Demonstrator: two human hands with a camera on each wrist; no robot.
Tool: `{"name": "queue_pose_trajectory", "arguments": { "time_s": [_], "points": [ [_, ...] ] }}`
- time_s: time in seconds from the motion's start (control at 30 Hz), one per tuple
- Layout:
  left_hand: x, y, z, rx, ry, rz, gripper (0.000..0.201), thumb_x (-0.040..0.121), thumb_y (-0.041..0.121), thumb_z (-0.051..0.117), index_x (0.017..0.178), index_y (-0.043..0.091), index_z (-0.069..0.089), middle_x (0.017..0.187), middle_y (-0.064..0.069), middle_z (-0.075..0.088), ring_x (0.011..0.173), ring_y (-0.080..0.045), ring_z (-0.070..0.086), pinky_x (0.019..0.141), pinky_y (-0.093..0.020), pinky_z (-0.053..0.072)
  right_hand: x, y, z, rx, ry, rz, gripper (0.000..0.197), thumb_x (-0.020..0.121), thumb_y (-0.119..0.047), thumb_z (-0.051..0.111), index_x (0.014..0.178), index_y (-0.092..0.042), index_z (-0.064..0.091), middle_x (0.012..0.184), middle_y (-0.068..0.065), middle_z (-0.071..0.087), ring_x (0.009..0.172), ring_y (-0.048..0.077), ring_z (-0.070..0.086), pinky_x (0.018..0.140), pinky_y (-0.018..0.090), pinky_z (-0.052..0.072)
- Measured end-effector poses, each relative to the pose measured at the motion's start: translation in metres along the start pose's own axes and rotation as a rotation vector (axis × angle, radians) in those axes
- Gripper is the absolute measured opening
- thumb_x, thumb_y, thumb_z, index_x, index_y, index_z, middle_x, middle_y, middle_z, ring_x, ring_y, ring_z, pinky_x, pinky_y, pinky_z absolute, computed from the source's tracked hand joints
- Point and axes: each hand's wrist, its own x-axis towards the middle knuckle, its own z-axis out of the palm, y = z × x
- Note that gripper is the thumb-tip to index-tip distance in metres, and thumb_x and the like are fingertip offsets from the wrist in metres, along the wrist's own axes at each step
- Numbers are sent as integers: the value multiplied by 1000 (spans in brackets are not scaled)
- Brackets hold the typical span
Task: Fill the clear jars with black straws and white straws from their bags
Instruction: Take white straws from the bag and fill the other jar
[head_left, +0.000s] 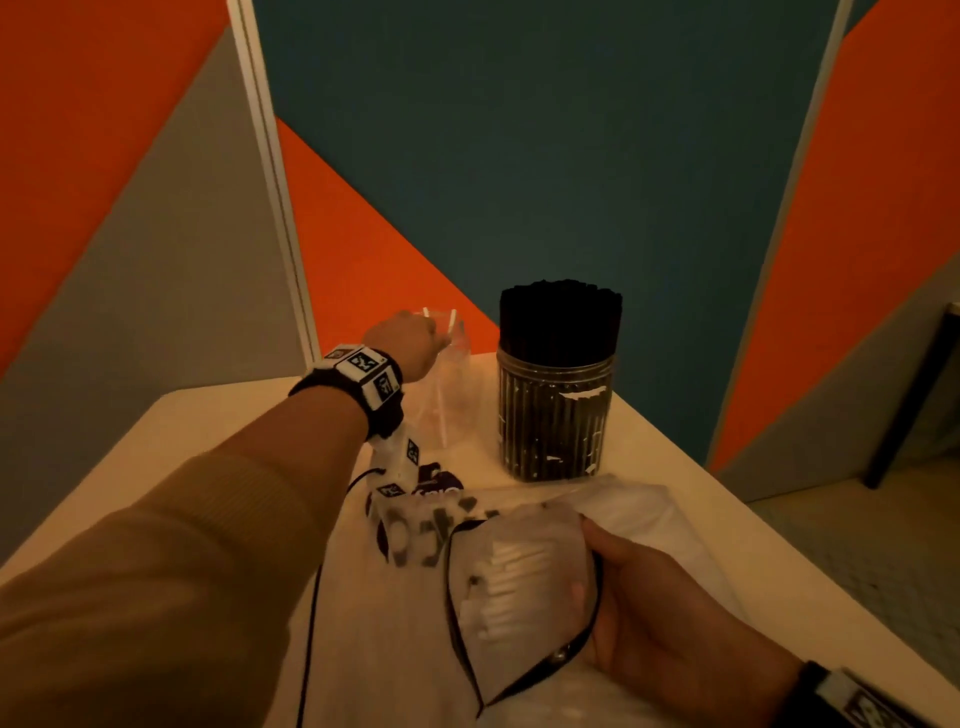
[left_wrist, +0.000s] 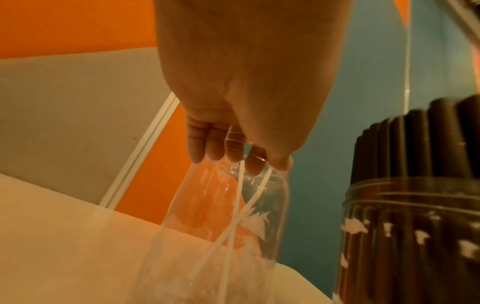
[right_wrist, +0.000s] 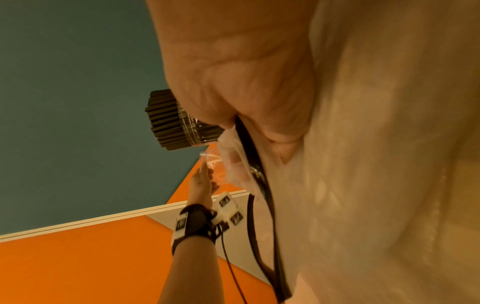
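Observation:
A clear jar (head_left: 453, 395) (left_wrist: 205, 207) stands at the table's far edge with two white straws (left_wrist: 237, 207) crossed inside it. My left hand (head_left: 408, 338) (left_wrist: 233, 82) hangs over its mouth, fingers (left_wrist: 207, 144) straight and pointing down, the thumb tip beside the straw tops. To its right, a second jar (head_left: 556, 410) (left_wrist: 415, 236) is packed with black straws. Near me, my right hand (head_left: 660, 608) (right_wrist: 246, 82) grips the black-edged mouth of a clear bag (head_left: 613, 514) (right_wrist: 376, 164). White straws (head_left: 509, 566) show inside the bag.
A flat clear bag with dark print (head_left: 415, 525) lies on the white table (head_left: 208, 441) between my arms. A black cable (head_left: 311, 597) trails from my left wrist. Orange, grey and teal partition panels (head_left: 571, 156) close in behind the jars. The table ends at the right.

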Motion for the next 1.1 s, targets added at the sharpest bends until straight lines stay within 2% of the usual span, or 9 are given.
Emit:
{"name": "queue_pose_trajectory", "arguments": {
  "time_s": [0.1, 0.23, 0.3, 0.47, 0.63, 0.73, 0.9, 1.03, 1.1],
  "points": [
    [-46, -30, -16, 34, -50, -12, 35, 107, 33, 35, 108, 12, 63, 99, -10, 60, 89, -30, 55, 74, -42, 47, -8, 3, 4, -34, -8, -2, 48, 101, -42, 45, 111, -7, 76, 126, 20, 68, 114, 37, 67, 87, 52, 59],
    [-128, -72, -43, 6, -74, -227, 41, 103, 46, 35, 99, 15, 62, 96, -7, 62, 90, -29, 59, 75, -38, 45, -21, 8, 11, -57, 24, -25, 47, 101, -39, 45, 121, -5, 72, 126, 22, 67, 110, 38, 68, 73, 52, 60],
    [-172, -78, -53, 47, -48, -228, 40, 103, 44, 32, 95, 16, 60, 93, -8, 62, 83, -27, 56, 73, -40, 47, -28, 11, 16, -80, 36, -38, 46, 104, -39, 44, 128, -6, 66, 126, 21, 67, 111, 37, 68, 74, 53, 60],
    [-269, -35, -79, 103, 40, -106, 36, 106, 35, 36, 99, 15, 65, 94, -12, 66, 85, -33, 62, 72, -44, 52, -46, 9, 44, -176, 73, -141, 40, 101, -33, 54, 129, -6, 65, 120, 17, 71, 106, 31, 71, 79, 43, 61],
    [-336, 19, -97, 97, 65, -268, 42, 103, 49, 30, 103, 20, 61, 98, -11, 61, 87, -32, 58, 68, -39, 43, -71, 0, 77, -211, 123, -258, 33, 102, -28, 53, 128, -9, 64, 114, 15, 73, 107, 30, 70, 87, 44, 56],
    [-368, 32, -107, 61, 51, -329, 47, 101, 56, 27, 102, 22, 59, 103, -11, 59, 89, -32, 58, 70, -38, 45, -83, 4, 85, -297, 92, -284, 30, 101, -23, 55, 125, -7, 64, 100, 14, 76, 87, 24, 74, 67, 36, 60],
    [-401, 51, -129, -61, 147, -390, 27, 98, 48, 46, 109, 24, 53, 113, -2, 47, 79, -23, 59, 68, -38, 53, -82, 31, 79, -726, 47, -232, 31, 104, -34, 52, 127, -15, 63, 112, 8, 75, 108, 28, 70, 94, 47, 56],
    [-408, 85, -134, -42, 396, -237, 7, 91, 24, 62, 98, 22, 61, 100, 2, 49, 74, -20, 56, 57, -37, 53, -82, 35, 77, -832, 68, -230, 38, 102, -50, 50, 130, -27, 59, 115, 0, 73, 106, 24, 69, 90, 44, 57],
    [-400, 103, -122, -36, 292, -76, 11, 91, 15, 59, 93, 21, 68, 93, 1, 56, 81, -19, 56, 68, -37, 52, -86, 35, 76, -894, 78, -262, 42, 99, -56, 51, 132, -30, 55, 117, -4, 70, 107, 20, 66, 90, 41, 55]
  ]
}}
